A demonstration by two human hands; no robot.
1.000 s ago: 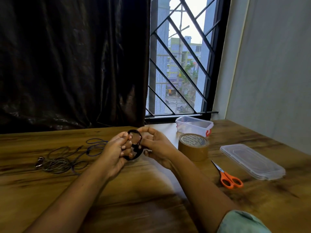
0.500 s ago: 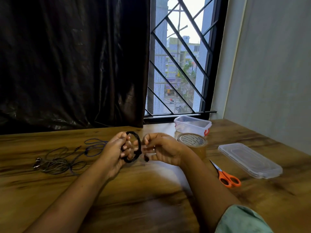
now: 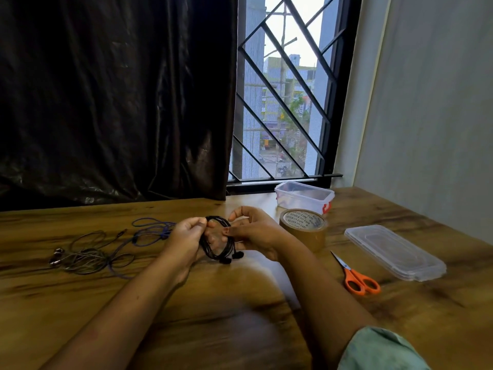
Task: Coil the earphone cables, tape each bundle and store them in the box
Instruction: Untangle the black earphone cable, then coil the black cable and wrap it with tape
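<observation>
Coil: black earphone coil (image 3: 217,243), wound in several loops and held between both hands above the table (image 3: 240,329); I see its two earbuds (image 3: 232,257) hanging at the bottom of the loop.
Left hand: left hand (image 3: 186,237) is closed, with thumb and fingers pinching the coil at its upper left edge.
Right hand: right hand (image 3: 254,232) has its fingers curled in, and thumb and fingertips grip the coil's right side. Motion blur keeps me from reading the exact finger placement.
Left of the left hand: blue cable (image 3: 152,231) lies loose just beside the knuckles. Farther out I note a grey cable (image 3: 88,256) in a tangle, and the two overlap.
Right of the right hand: brown tape roll (image 3: 302,233) lies flat, close behind the wrist.
Beyond the tape: clear box (image 3: 304,196), open, with a red clasp on its near end; I cannot make out any contents.
Far right of the right hand: clear lid (image 3: 394,252) lies flat on the table, apart from the box.
Right of the right forearm: orange-handled scissors (image 3: 357,279), blades closed, lie between the forearm and the lid.
</observation>
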